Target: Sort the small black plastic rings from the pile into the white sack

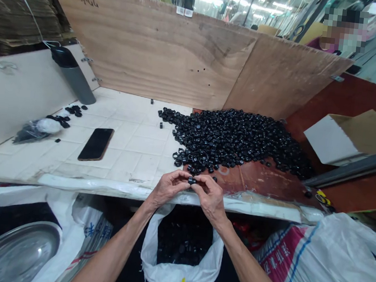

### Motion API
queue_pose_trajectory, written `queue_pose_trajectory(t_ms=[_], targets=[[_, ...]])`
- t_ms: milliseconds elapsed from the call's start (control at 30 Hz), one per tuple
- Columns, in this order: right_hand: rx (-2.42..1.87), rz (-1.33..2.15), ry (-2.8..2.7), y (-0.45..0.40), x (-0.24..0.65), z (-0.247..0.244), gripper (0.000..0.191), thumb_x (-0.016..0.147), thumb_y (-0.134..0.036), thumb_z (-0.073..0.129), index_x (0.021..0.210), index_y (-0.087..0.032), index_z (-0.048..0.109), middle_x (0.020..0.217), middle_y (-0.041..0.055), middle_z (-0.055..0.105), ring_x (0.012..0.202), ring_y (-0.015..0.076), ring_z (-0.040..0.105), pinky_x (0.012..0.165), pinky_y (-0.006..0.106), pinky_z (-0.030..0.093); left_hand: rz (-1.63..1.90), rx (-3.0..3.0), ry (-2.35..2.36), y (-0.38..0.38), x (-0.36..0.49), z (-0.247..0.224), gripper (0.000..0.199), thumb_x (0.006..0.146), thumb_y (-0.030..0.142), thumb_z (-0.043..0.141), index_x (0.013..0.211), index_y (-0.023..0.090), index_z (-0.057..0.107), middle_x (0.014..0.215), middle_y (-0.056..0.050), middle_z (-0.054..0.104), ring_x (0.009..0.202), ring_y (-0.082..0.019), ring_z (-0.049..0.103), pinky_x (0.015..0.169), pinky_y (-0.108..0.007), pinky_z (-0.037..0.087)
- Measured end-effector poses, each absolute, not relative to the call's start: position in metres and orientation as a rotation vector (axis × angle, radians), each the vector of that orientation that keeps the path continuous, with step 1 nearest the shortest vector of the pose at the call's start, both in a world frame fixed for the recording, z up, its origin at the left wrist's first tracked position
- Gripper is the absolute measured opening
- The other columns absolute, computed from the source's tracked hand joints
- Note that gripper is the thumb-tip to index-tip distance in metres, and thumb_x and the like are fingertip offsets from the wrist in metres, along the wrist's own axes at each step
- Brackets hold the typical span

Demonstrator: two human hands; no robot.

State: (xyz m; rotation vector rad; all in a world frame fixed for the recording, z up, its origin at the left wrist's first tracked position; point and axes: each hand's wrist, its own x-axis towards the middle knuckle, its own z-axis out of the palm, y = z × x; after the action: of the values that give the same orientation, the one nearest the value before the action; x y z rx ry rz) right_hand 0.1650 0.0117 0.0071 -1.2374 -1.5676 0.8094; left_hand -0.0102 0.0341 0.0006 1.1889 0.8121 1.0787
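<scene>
Between the fingertips of my left hand (171, 187) and my right hand (209, 195) is a small black part (191, 180). Both hands are pinched on it, one from each side, above the table's front edge. Just beyond them a large pile of small black ring-like parts (236, 137) spreads over the table, reaching the wooden back board. Below my hands hangs an open white sack (179, 278) with many black parts inside. Fine details of the held part are too small to tell.
A phone (95, 144) lies on the white table top (135, 130) at left. Behind it are a grey bottle (77, 84) and a plastic bag (35, 130). An open carton (337, 140) stands at right. White sacks (330, 261) flank the front; a person (342, 36) is at the back right.
</scene>
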Motion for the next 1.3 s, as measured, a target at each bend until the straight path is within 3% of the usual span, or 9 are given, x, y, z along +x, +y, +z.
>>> queue_pose_trajectory(t_ms=[200,433,533,633,800,967,1067,1200,1300], targets=[[-1.304,0.645,-1.656,0.008,0.161,0.009,0.014,0.092,-0.028,0.059,0.103,-0.021,0.063,0.090,0.0035,0.067,0.080,0.0179,0.064,0.077,0.029,0.052,1.099,1.251,0.817,0.034,-0.011,0.001,0.028,0.078,0.027,0.075,0.101,0.014,0.069,0.098,-0.008,0.071,0.092,-0.019,0.067,0.087,-0.030,0.054],[-1.195,0.531,-1.824,0.007,0.164,0.011,0.017,0.095,-0.023,0.052,0.110,-0.020,0.061,0.097,0.0068,0.067,0.090,0.0197,0.065,0.083,0.031,0.050,1.077,1.275,0.813,0.032,-0.011,0.005,0.027,0.079,0.027,0.073,0.102,0.013,0.069,0.098,-0.008,0.071,0.089,-0.019,0.067,0.085,-0.031,0.054],[-1.234,0.470,-1.882,0.009,0.168,0.009,0.015,0.096,-0.024,0.052,0.094,-0.019,0.065,0.083,0.0050,0.067,0.077,0.0179,0.064,0.075,0.029,0.049,1.069,1.321,0.806,0.032,-0.012,0.004,0.026,0.079,0.027,0.073,0.101,0.013,0.069,0.098,-0.008,0.071,0.091,-0.020,0.066,0.085,-0.031,0.054],[-1.317,0.431,-1.916,0.009,0.169,0.007,0.030,0.098,-0.027,0.049,0.073,-0.019,0.063,0.066,0.0016,0.061,0.061,0.0151,0.059,0.066,0.027,0.046,1.058,1.362,0.826,0.033,-0.012,0.005,0.025,0.080,0.027,0.072,0.101,0.013,0.069,0.099,-0.009,0.072,0.091,-0.020,0.066,0.085,-0.030,0.054],[-1.241,0.520,-1.832,0.005,0.166,0.009,0.023,0.096,-0.026,0.051,0.114,-0.018,0.062,0.092,0.0071,0.067,0.083,0.0190,0.064,0.078,0.030,0.051,1.076,1.355,0.778,0.033,-0.011,0.006,0.026,0.081,0.029,0.071,0.101,0.012,0.069,0.098,-0.009,0.072,0.091,-0.020,0.067,0.086,-0.032,0.054],[-1.275,0.504,-1.864,0.005,0.166,0.012,0.024,0.098,-0.026,0.046,0.095,-0.020,0.069,0.084,0.0060,0.069,0.078,0.0192,0.065,0.077,0.032,0.051,1.071,1.351,0.813,0.032,-0.011,0.008,0.027,0.079,0.030,0.072,0.100,0.013,0.069,0.097,-0.009,0.072,0.089,-0.021,0.067,0.084,-0.033,0.055],[-1.290,0.515,-1.837,0.004,0.166,0.013,0.024,0.097,-0.028,0.049,0.111,-0.019,0.066,0.093,0.0080,0.069,0.082,0.0201,0.065,0.077,0.032,0.052,1.066,1.335,0.812,0.032,-0.011,0.009,0.027,0.079,0.031,0.072,0.099,0.013,0.069,0.097,-0.009,0.072,0.090,-0.021,0.067,0.085,-0.034,0.055],[-1.317,0.517,-1.869,0.000,0.166,0.012,0.020,0.095,-0.029,0.052,0.094,-0.019,0.069,0.076,0.0045,0.063,0.069,0.0177,0.059,0.069,0.030,0.049,1.083,1.311,0.810,0.032,-0.010,0.008,0.029,0.079,0.033,0.073,0.099,0.013,0.068,0.096,-0.009,0.072,0.089,-0.021,0.067,0.084,-0.032,0.055],[-1.319,0.541,-1.829,-0.002,0.164,0.011,0.019,0.092,-0.031,0.058,0.102,-0.018,0.067,0.078,0.0040,0.062,0.067,0.0166,0.057,0.066,0.029,0.048,1.078,1.303,0.819,0.031,-0.010,0.007,0.029,0.079,0.032,0.073,0.100,0.013,0.068,0.095,-0.009,0.072,0.088,-0.020,0.067,0.082,-0.031,0.055]])
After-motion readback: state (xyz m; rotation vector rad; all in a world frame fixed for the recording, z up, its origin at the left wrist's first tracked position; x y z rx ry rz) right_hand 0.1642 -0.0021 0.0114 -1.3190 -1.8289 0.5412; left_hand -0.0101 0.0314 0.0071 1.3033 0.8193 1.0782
